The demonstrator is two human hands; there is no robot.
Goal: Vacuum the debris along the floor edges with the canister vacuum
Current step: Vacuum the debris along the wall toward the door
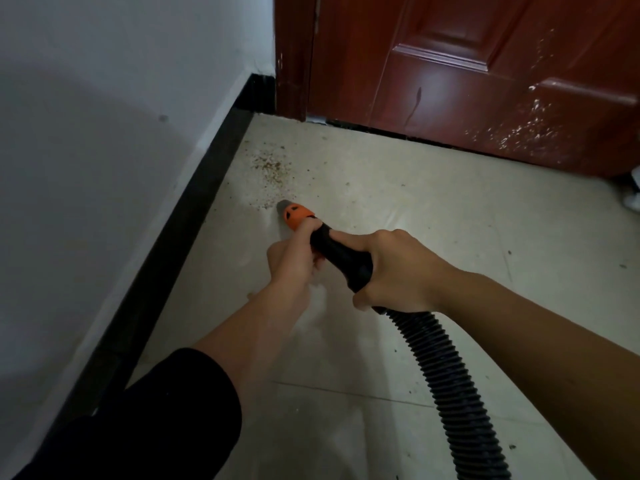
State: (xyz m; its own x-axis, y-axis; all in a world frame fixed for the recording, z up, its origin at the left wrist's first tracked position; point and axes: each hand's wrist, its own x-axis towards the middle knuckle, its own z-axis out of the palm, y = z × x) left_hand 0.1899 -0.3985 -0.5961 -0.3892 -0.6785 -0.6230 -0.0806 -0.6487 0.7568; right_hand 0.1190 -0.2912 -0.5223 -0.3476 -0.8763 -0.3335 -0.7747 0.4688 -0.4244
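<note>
A patch of brown crumbs, the debris (268,174), lies on the pale tiled floor near the corner by the black skirting board. The vacuum's grey nozzle tip (284,204) with its orange collar (297,216) points at the near edge of that patch, just short of it. My left hand (294,258) grips the black wand right behind the orange collar. My right hand (398,271) grips the black handle (341,258) further back. The ribbed black hose (446,382) trails from the handle to the lower right. The canister is out of view.
The white wall (104,133) and black skirting board (180,223) run along the left. A dark red door (467,71) shuts off the far side, with white flecks low on its right. Scattered dark specks dot the floor (433,209) at right. A white object (633,192) sits at the right edge.
</note>
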